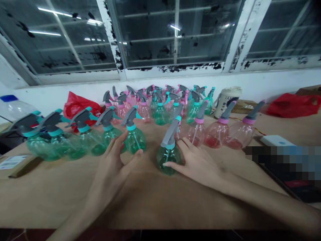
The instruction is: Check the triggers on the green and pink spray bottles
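Observation:
My right hand (193,157) is wrapped round the body of a green spray bottle (168,159), thumb across its front; the bottle stands upright with its grey trigger head tipped toward me. My left hand (117,159) is held with thumb and fingers apart, beside another green spray bottle (135,140). Whether the fingertips touch that bottle I cannot tell. It ends a row of several green spray bottles (75,147) running off to the left. To the right of my right hand stand several pink spray bottles (217,135).
Behind stands a cluster of green and pink spray bottles (160,113). Red plastic bags (80,107) lie at both sides. A white printed cup (225,102), a flat cardboard piece (22,165), a white box (277,140) and a blurred-out dark object (288,174) rest on the table (150,207).

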The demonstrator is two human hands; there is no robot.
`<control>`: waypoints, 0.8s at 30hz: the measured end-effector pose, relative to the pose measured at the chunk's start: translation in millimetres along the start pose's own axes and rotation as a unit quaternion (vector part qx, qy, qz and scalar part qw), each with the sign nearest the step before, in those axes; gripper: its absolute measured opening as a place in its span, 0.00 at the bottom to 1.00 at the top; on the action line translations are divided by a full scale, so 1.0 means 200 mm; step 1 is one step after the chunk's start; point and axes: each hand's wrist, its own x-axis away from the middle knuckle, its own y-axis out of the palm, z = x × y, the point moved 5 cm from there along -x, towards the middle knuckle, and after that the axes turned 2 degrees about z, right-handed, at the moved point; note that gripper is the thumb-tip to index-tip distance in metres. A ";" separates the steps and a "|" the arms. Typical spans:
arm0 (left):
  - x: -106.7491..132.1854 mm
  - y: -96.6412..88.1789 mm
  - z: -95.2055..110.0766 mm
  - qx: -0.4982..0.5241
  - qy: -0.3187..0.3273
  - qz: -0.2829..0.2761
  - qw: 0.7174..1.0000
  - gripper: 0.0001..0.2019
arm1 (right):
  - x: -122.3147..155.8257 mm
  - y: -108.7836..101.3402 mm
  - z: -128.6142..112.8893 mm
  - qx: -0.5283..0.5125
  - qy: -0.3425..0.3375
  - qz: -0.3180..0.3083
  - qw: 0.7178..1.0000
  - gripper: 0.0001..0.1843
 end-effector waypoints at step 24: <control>-0.02 0.37 0.39 0.265 0.044 -0.134 0.954 0.10 | 0.19 0.05 0.09 -0.213 -0.108 -0.059 0.969 0.39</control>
